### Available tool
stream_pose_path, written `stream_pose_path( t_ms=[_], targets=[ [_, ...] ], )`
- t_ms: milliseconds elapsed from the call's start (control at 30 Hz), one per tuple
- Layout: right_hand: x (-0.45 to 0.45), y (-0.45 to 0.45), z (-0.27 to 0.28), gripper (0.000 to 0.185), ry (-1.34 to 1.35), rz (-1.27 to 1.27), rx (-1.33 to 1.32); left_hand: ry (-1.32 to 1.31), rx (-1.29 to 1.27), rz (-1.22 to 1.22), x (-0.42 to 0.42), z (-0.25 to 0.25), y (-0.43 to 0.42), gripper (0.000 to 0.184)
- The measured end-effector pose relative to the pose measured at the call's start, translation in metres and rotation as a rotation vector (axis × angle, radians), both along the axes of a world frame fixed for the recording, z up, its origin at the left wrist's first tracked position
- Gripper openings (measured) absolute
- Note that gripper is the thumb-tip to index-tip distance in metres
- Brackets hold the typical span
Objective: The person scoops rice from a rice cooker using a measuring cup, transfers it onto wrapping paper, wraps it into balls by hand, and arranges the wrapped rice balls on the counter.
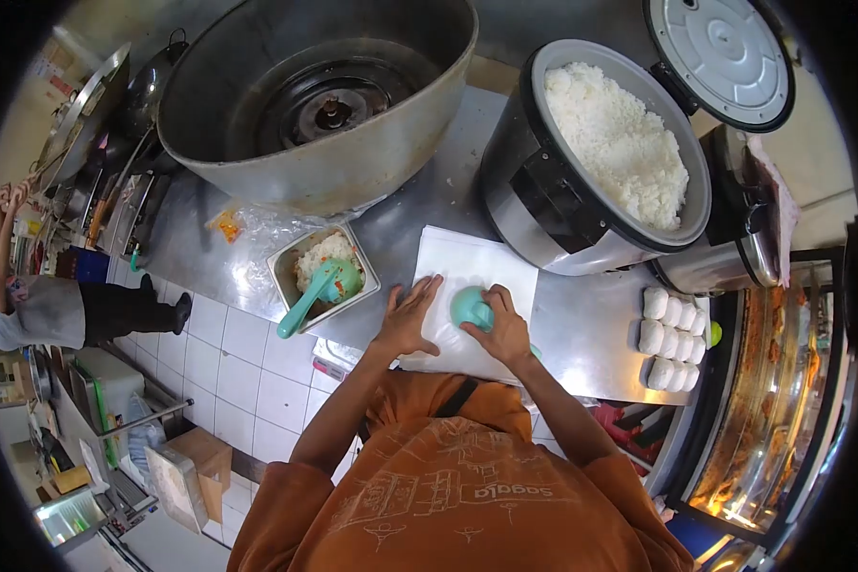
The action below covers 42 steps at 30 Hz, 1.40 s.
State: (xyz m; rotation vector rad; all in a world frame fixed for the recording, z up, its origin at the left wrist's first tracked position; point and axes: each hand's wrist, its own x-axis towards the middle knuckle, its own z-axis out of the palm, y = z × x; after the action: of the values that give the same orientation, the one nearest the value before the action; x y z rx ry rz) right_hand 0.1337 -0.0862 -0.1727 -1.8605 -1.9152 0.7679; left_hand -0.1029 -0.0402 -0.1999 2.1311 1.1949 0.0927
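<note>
My right hand (501,329) grips a small turquoise cup (469,307), which rests on a stack of white paper sheets (453,250). What lies under the cup is hidden. Flat on the left part of the paper lies my left hand (410,319), its fingers spread and holding nothing. Left of it is a rectangular metal container (373,282) with rice mixed with orange bits (329,250). A turquoise rice scoop (307,303) lies in that container, its handle over the near rim.
A large rice cooker (543,224) full of white rice stands open at the back right, beside a huge metal pot (286,176). Wrapped white bundles (672,338) sit in rows near a lit display case (763,400). Another person (57,310) stands at far left.
</note>
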Motion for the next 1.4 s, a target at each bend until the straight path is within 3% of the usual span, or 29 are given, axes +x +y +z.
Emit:
stream_pose_path(
  t_ms=[233, 367, 467, 533, 800, 933, 1033, 1200, 1300, 1333, 1400],
  targets=[
    [-0.004, 0.001, 0.029, 0.065, 0.053, -0.058, -0.045, -0.058, -0.030, -0.016, 0.000, 0.001, 0.003, 0.147],
    [0.013, 0.006, 0.078, 0.064, 0.297, -0.149, 0.337, -0.125, -0.052, 0.000, -0.003, -0.003, -0.004, 0.147],
    [0.020, 0.005, 0.071, 0.062, 0.248, -0.242, 0.284, -0.158, -0.013, 0.000, 0.000, 0.000, 0.001, 0.144],
    [0.015, -0.001, 0.045, 0.063, 0.161, -0.199, 0.064, -0.156, -0.002, -0.001, 0.001, -0.002, 0.003, 0.143],
    [-0.032, -0.007, -0.003, 0.070, 0.073, -0.332, -0.016, -0.080, -0.003, -0.013, 0.004, -0.003, -0.001, 0.146],
    [-0.012, -0.014, -0.018, 0.074, 0.033, -0.155, -0.010, 0.004, -0.031, -0.036, 0.008, 0.001, 0.003, 0.148],
    [0.005, -0.014, -0.005, 0.077, 0.062, -0.044, -0.040, 0.055, -0.056, -0.049, 0.013, 0.009, 0.005, 0.147],
    [0.002, -0.014, 0.003, 0.071, 0.093, -0.126, -0.051, 0.082, -0.044, -0.050, 0.015, 0.012, 0.003, 0.150],
    [-0.003, -0.025, 0.021, 0.069, 0.170, -0.249, -0.064, -0.169, -0.147, 0.137, 0.018, 0.022, -0.004, 0.150],
    [-0.001, -0.033, 0.027, 0.069, 0.193, -0.333, 0.058, -0.277, -0.199, 0.228, 0.014, 0.024, -0.007, 0.150],
    [0.010, -0.054, 0.037, 0.068, 0.246, -0.512, 0.300, -0.362, -0.073, 0.191, 0.005, 0.025, -0.013, 0.134]
  ],
)
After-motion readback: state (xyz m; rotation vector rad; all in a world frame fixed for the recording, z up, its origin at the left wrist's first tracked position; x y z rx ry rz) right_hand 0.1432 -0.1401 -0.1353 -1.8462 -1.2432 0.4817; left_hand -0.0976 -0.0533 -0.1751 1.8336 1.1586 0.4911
